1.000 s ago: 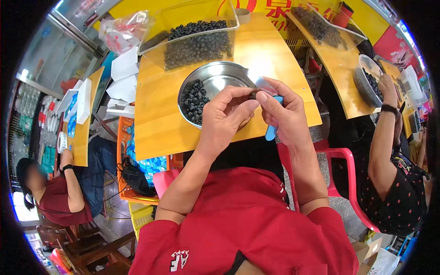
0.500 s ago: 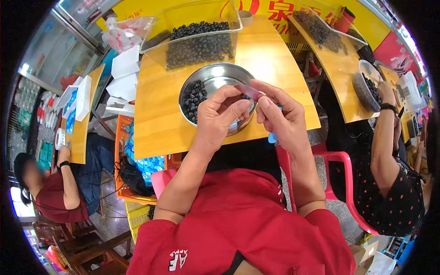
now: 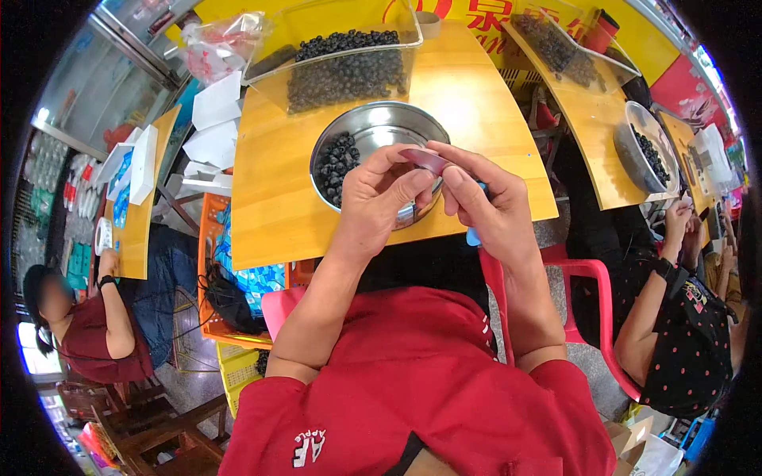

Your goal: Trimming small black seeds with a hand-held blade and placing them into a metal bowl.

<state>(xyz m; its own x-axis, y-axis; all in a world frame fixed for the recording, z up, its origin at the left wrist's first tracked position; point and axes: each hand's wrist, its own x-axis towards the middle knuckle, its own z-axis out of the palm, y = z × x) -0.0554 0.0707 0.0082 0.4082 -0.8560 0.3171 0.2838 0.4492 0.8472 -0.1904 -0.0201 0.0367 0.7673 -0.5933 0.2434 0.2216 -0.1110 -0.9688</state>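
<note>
My left hand [image 3: 382, 193] and my right hand [image 3: 486, 194] are brought together over the near rim of a round steel bowl [image 3: 431, 119]. Both are closed, their fingertips meeting at a flat, pinkish-purple piece [image 3: 425, 161] with a smooth, slightly shiny face. A blue thing [image 3: 473, 236] shows below my right palm, looking like a handle; whether it joins the flat piece cannot be seen. Small dark round pieces [image 3: 339, 163], like berries or nuts, lie along the bowl's left side. Anything tucked behind my fingers is hidden.
Behind the bowl stands a clear bin [image 3: 349, 71] of similar dark pieces on the wooden table [image 3: 270, 198]. An orange crate [image 3: 208, 278] is at the table's left. Co-workers sit at side tables; a basin [image 3: 644, 151] stands at right. A pink chair [image 3: 591, 274] is near my right arm.
The flat piece is tilted so more of its face shows, with my fingers shifted slightly around it. At right, the co-worker's hand has left the basin and moved down toward their body.
</note>
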